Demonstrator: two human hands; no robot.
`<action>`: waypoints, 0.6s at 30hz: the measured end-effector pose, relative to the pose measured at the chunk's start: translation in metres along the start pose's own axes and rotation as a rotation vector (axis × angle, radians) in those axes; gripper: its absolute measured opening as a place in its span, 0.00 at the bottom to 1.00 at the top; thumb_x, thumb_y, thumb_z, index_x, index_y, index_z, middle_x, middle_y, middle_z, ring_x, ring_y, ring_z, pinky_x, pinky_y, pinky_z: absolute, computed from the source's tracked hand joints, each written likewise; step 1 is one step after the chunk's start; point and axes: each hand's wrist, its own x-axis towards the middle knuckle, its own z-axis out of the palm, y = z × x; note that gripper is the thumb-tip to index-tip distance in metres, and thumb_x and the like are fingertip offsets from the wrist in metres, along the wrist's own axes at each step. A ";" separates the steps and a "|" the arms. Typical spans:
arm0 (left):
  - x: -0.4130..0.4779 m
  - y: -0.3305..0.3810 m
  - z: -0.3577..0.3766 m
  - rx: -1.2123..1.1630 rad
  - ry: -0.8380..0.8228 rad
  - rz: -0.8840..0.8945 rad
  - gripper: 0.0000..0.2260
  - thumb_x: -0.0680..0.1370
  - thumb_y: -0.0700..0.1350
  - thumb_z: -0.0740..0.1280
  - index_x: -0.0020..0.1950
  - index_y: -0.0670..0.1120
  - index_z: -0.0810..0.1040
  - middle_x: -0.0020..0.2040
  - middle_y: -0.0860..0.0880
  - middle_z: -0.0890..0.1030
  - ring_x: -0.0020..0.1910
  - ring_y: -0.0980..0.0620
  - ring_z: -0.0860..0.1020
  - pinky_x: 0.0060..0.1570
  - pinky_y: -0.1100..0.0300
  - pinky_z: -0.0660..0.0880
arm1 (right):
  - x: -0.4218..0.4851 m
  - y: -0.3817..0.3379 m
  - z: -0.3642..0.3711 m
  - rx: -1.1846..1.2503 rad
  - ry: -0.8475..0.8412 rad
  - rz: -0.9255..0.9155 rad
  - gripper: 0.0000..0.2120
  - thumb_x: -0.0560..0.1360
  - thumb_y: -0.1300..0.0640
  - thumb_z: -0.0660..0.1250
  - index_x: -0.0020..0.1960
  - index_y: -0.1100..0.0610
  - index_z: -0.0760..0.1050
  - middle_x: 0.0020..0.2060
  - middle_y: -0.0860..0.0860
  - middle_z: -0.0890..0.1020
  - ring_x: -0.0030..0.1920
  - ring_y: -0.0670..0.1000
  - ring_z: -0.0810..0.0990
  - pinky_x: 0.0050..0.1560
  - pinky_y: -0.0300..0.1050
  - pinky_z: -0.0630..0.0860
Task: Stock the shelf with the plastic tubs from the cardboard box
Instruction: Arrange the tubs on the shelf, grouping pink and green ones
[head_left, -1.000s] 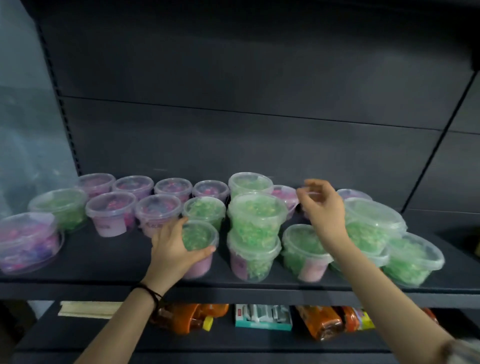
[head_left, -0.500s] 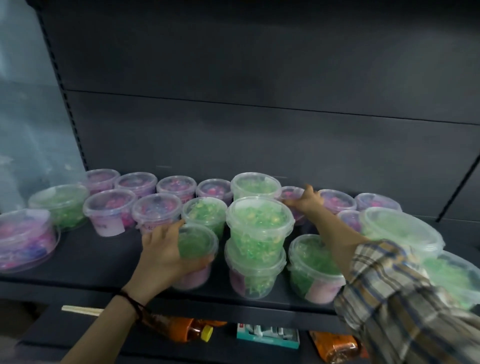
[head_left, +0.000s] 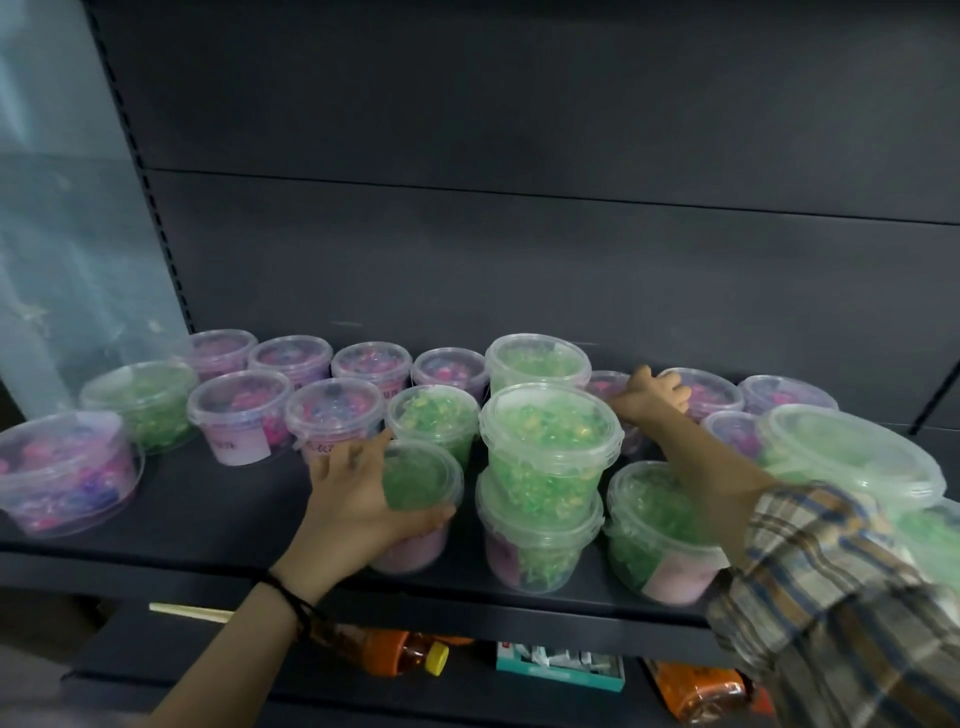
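Note:
Clear plastic tubs of pink and green contents stand in rows on the dark shelf (head_left: 218, 525). My left hand (head_left: 358, 499) grips a green-filled tub (head_left: 426, 480) at the shelf's front, fingers round its left side and thumb under its rim. To its right stands a stack of two green tubs (head_left: 548, 467). My right hand (head_left: 649, 397) reaches to the back row, its fingers curled over the rim of a pink tub (head_left: 709, 392). Another pink tub (head_left: 602, 387) sits just left of its thumb. No cardboard box is in view.
Larger tubs sit at the left end (head_left: 67, 467) and right end (head_left: 852, 452) of the shelf. The shelf's back panel (head_left: 519, 260) rises right behind the rear row. On the lower shelf lie orange bottles (head_left: 405, 654) and a teal carton (head_left: 561, 670).
My right hand has moved from the middle row back to the rear row of pink tubs. The left hand has stayed on the front green tub. The camera has come closer.

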 end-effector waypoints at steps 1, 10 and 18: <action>-0.001 0.000 0.000 -0.009 -0.004 -0.005 0.54 0.51 0.82 0.57 0.72 0.57 0.58 0.64 0.53 0.66 0.66 0.50 0.60 0.53 0.60 0.51 | -0.002 0.000 -0.003 0.044 -0.006 -0.004 0.49 0.59 0.31 0.74 0.69 0.56 0.62 0.69 0.60 0.58 0.69 0.64 0.61 0.65 0.57 0.64; -0.005 0.008 -0.003 -0.166 0.055 -0.060 0.55 0.48 0.81 0.62 0.69 0.53 0.64 0.60 0.54 0.63 0.64 0.52 0.60 0.58 0.60 0.55 | -0.033 -0.020 -0.056 0.573 0.291 -0.121 0.48 0.58 0.35 0.78 0.69 0.59 0.67 0.62 0.55 0.61 0.59 0.57 0.72 0.60 0.46 0.71; -0.008 0.010 -0.020 -0.268 -0.066 -0.087 0.58 0.50 0.78 0.62 0.75 0.51 0.57 0.72 0.47 0.63 0.71 0.47 0.57 0.68 0.51 0.59 | -0.102 -0.050 -0.105 0.758 0.300 -0.522 0.44 0.63 0.44 0.80 0.72 0.59 0.66 0.59 0.48 0.58 0.60 0.45 0.65 0.51 0.19 0.57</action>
